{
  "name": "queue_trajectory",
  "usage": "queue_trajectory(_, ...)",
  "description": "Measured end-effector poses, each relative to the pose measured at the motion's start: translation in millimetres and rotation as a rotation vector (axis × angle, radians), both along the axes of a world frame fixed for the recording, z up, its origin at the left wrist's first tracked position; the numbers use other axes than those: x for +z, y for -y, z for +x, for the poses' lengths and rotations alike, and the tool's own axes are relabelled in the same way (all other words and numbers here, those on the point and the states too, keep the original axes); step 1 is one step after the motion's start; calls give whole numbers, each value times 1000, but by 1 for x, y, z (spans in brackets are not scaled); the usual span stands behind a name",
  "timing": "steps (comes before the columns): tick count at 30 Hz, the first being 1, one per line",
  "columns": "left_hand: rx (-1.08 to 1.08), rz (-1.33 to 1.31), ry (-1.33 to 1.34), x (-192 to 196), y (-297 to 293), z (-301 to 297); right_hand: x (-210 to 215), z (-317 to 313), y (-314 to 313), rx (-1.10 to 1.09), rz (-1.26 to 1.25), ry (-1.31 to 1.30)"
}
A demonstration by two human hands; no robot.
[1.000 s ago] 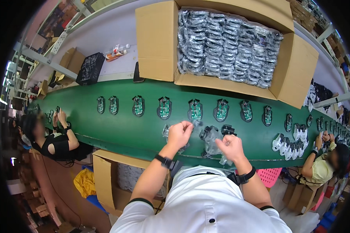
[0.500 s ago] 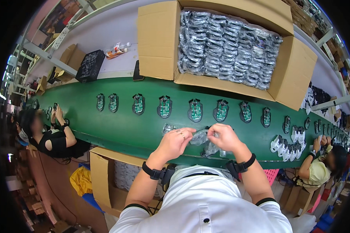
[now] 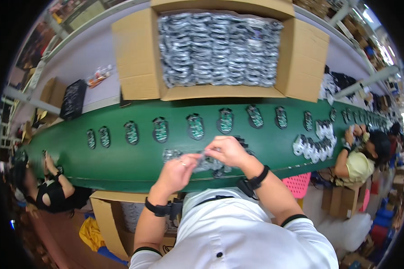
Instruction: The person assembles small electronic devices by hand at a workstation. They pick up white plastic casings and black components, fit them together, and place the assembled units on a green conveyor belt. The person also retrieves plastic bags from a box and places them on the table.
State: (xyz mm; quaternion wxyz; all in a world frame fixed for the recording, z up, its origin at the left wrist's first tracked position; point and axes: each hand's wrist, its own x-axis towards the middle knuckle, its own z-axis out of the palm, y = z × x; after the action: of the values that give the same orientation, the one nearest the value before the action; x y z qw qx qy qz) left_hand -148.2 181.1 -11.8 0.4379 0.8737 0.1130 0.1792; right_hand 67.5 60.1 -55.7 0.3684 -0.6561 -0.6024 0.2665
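Observation:
Above the near side of the green work surface, my left hand (image 3: 177,172) and my right hand (image 3: 226,151) meet with pinched fingers. Between and below the fingertips is a crumpled clear plastic bag (image 3: 204,164), pinched by both hands; motion blur hides what is in it. Another clear bagged piece (image 3: 170,154) lies just beyond my left hand. Dark parts (image 3: 241,144) show beside my right hand, partly covered by it. Further off, several green circuit boards in black mouse-shaped bases (image 3: 195,127) stand in a row.
An open cardboard box (image 3: 307,60) packed with bagged pieces stands beyond the row. White shells (image 3: 316,145) cluster at the right. Co-workers sit left (image 3: 54,188) and right (image 3: 357,163). Another box (image 3: 107,224) is below the near edge, beside a pink perforated stool (image 3: 297,184).
My hands have come together, closing the gap between their fingertips over the plastic bag. The whole view has shifted and turned, so the far box and the boards appear further left.

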Motion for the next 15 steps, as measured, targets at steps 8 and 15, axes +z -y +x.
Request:
queue_trajectory(8,236,92,103,-7,-1,9,32,-14,17,-273,139,111)
queue_trajectory(15,254,-2,191,-15,-5,14,39,-13,20,-351,115,17)
